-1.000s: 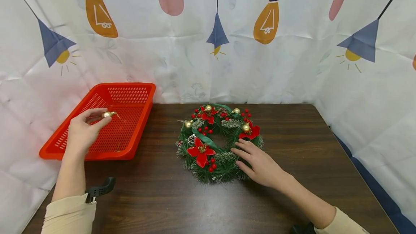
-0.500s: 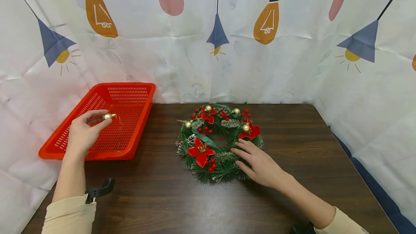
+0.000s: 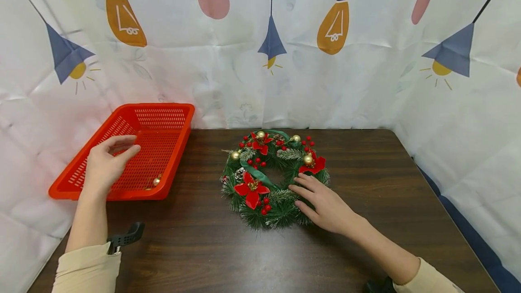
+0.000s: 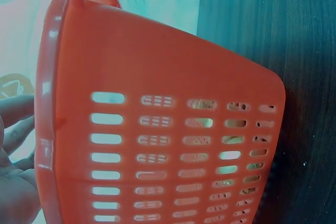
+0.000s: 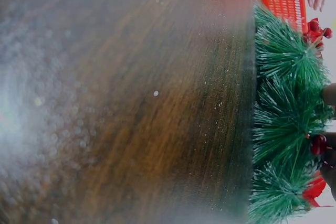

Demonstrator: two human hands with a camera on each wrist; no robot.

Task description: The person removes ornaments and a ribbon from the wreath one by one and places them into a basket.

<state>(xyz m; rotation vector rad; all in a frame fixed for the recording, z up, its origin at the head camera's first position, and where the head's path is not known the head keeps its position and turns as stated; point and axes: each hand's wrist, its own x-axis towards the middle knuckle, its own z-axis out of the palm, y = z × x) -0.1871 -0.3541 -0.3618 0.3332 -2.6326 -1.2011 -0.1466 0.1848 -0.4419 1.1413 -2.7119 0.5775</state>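
My left hand (image 3: 106, 159) hovers over the red plastic basket (image 3: 179, 155), thumb and fingers apart with nothing between them. Inside, near the front right corner, lies a gold ball ornament (image 3: 156, 181). In the left wrist view the basket's slotted wall (image 4: 121, 51) hides most of the hand; a few fingers (image 4: 16, 190) show at the left edge. My right hand (image 3: 323, 205) rests with fingers extended on the front right of a green Christmas wreath (image 3: 281, 216). The wreath bears red poinsettias (image 3: 251, 189), berries, pinecones, a green ribbon and several gold balls (image 3: 308, 160).
Everything stands on a dark wooden table (image 3: 211, 248), the basket at its left and the wreath near the middle. A white curtain (image 3: 228, 85) printed with lamps and bulbs hangs behind and at both sides. A black wrist mount (image 3: 126, 235) sticks out from the left sleeve.
My left thumb and fingers have let go of the gold ball ornament, which has dropped into the basket. The left hand stays in place above it. My right hand and the wreath have not moved.
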